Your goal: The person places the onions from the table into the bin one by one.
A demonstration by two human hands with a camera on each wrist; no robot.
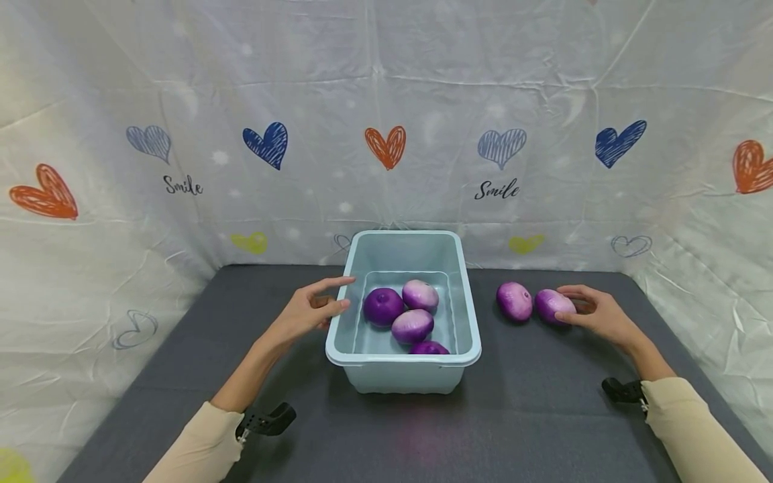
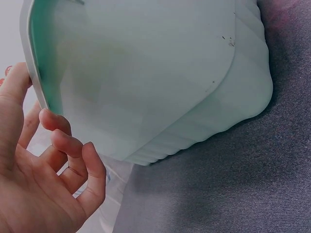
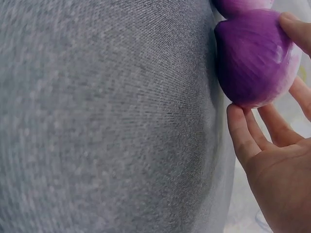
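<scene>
My right hand (image 1: 604,316) pinches a purple onion (image 1: 553,306) between thumb and fingertips, low at the table's right side. In the right wrist view that onion (image 3: 255,58) shows its pointed end, the thumb on one side and the fingers on the other. Beside it sits another purple onion (image 1: 514,301). A pale blue plastic bin (image 1: 401,376) stands at the middle. Inside lie several onions, among them a dark purple onion (image 1: 383,306) and a paler onion (image 1: 420,295). At the bin's left rim, my left hand (image 1: 308,310) rests with index finger and thumb, its other fingers loosely bent outside the wall.
A dark grey cloth (image 1: 410,436) covers the table. Behind it and along the sides hangs a white curtain (image 1: 326,54) printed with hearts and lettering. The bin's back edge stands near the curtain. Each wrist wears a black strap (image 1: 266,420).
</scene>
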